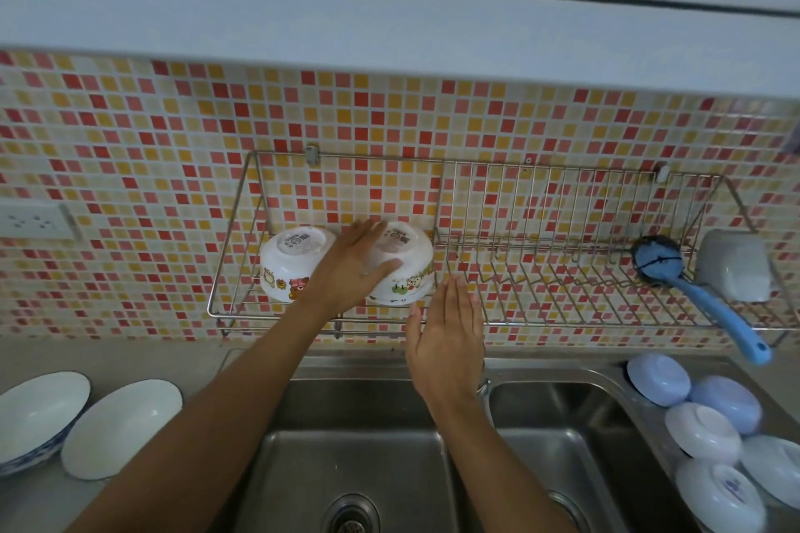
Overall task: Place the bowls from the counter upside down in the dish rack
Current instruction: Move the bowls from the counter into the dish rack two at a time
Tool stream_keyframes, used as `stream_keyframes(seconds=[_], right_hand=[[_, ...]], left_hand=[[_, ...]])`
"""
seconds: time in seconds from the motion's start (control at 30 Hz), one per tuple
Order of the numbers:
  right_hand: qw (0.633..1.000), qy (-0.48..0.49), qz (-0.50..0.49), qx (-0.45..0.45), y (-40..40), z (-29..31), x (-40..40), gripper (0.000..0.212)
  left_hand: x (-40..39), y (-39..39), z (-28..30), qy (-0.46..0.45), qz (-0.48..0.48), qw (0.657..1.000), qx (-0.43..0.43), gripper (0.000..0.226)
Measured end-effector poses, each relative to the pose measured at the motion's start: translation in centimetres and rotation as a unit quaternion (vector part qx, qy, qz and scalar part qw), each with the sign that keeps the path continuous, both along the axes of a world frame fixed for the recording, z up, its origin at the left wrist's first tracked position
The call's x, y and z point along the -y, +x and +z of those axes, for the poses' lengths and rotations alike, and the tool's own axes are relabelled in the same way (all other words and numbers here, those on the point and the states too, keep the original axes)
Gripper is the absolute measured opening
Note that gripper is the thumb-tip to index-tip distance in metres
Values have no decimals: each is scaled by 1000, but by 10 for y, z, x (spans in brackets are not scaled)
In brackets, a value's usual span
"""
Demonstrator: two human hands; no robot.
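Note:
Two white cartoon-print bowls sit upside down in the left part of the wire dish rack (562, 307) on the wall. My left hand (353, 268) rests over the right one (409, 268), fingers spread across its base and side; the left bowl (290, 260) stands beside it, touching my wrist. My right hand (446, 342) hovers flat and empty just below the rack's front edge, fingers together. Two white bowls stand upright on the counter at the far left, one with a blue pattern outside (37, 420), one plain (121, 426).
A double steel sink (346, 446) lies below the rack. Several pale blue and white bowls (710, 433) lie upside down on the right drainboard. A blue-handled brush (701, 294) and an overturned grey cup (736, 264) sit at the rack's right end. A wall socket (34, 221) is left.

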State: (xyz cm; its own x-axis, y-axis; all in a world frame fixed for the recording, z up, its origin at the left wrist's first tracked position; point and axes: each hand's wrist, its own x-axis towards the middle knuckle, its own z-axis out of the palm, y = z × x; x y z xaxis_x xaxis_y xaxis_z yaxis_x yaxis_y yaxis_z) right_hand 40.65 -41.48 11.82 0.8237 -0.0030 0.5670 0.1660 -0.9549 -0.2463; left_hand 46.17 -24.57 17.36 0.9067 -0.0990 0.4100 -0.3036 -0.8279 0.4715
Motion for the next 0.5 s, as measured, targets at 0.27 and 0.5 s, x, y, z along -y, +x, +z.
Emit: stream_keyframes(seconds=[0.27,0.5], right_hand=[[1000,-17,14,-12,0,-1,2,63],[998,-50,31,-33,0,-3,6,63]], left_hand=[[-27,-71,-38,95,165,975,110,56],[-33,-86,-39,151,204,967,-10,86]])
